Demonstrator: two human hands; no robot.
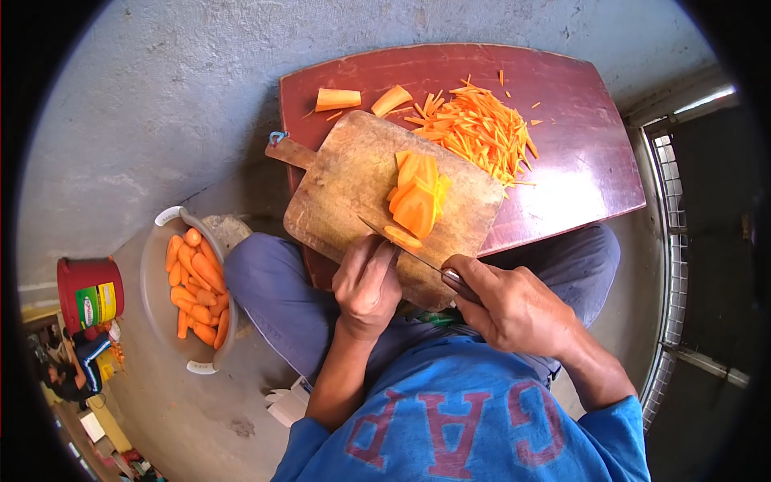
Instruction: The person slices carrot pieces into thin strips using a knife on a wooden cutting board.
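My right hand grips the handle of a kitchen knife, its blade pointing up and left over the wooden cutting board. On the near side of the blade, my left hand is closed around a carrot that the fingers almost wholly hide. A fresh carrot slice lies against the blade's far side, close to the fingertips. Just beyond it, overlapping carrot slices form a pile on the board. The board rests tilted across my lap and the table edge.
Carrot strips are heaped on the red table behind the board, near two carrot chunks. A basin of whole carrots stands on the floor at left, with a red bucket farther off. Another person is at far left.
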